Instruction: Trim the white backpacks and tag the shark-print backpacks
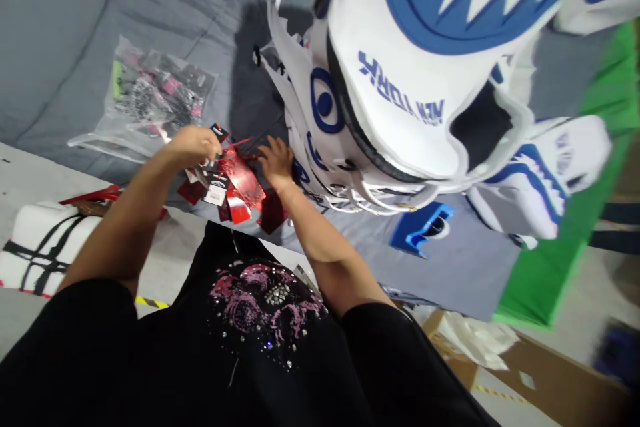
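Note:
My left hand (196,145) is closed, its fingers pinched at the top of a bunch of red and black hang tags (243,180). A white label (216,192) shows on one of the tags. My right hand (277,161) lies with its fingers spread, just right of the tags and close against a row of white backpacks (400,100). Blue jagged teeth and blue lettering mark the front backpack. What the left fingertips pinch exactly is partly hidden.
A clear plastic bag (155,93) of pink and black items lies on the grey cloth (60,27) at the left. A blue packet (423,230) and smaller white bags (545,180) lie to the right, near a green sheet (555,267). A cardboard box (560,373) stands below.

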A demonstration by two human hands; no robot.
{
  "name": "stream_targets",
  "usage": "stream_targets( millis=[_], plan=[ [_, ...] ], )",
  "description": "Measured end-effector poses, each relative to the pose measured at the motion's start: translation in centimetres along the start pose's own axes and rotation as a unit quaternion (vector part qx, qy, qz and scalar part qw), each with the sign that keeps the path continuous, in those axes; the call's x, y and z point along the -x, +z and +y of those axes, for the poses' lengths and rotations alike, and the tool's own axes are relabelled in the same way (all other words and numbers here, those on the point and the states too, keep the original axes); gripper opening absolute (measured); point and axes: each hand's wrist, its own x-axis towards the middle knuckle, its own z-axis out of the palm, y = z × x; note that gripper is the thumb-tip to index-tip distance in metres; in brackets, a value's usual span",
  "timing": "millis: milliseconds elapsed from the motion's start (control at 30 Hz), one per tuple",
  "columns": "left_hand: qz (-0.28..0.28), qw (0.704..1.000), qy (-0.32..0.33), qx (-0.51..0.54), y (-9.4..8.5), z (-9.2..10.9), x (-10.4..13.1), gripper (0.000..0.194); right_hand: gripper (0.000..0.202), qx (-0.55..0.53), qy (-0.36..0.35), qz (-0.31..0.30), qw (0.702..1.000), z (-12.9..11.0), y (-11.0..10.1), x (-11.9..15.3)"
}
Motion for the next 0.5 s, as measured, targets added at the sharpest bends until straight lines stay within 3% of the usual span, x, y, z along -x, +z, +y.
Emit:
stream_targets(
  millis=[100, 167, 233, 333, 400, 500],
  plan=[
    [0.008, 0.989, 0.064, 0.130, 0.0, 1.2, 1.3, 0.006, 0.047, -0.084, -0.088, -0.006, 0.993, -0.7, 0.4, 2.7],
    [0.005, 0.975, 0.095, 0.201, 0.9, 1.8, 1.9, 0.007, 0.039, -0.191, -0.105, -0.019, 0.976, -0.6, 0.7, 5.3],
    [0.007, 0.961, 0.107, 0.257, 2.1, 2.2, 2.2, 0.009, 0.031, -0.299, -0.063, -0.024, 0.952, 0.4, 0.9, 7.8],
    [0.020, 0.935, 0.123, 0.332, 3.4, 2.2, 2.0, 0.009, 0.038, -0.430, 0.016, -0.028, 0.902, 2.6, 0.8, 10.2],
    [0.031, 0.919, 0.141, 0.367, 3.8, 2.2, 2.1, 0.011, 0.045, -0.485, 0.038, -0.026, 0.873, 3.5, 0.5, 11.1],
    [0.044, 0.909, 0.160, 0.381, 4.0, 2.2, 3.2, 0.016, 0.049, -0.509, 0.043, -0.020, 0.859, 3.6, -0.1, 12.2]
  ],
)
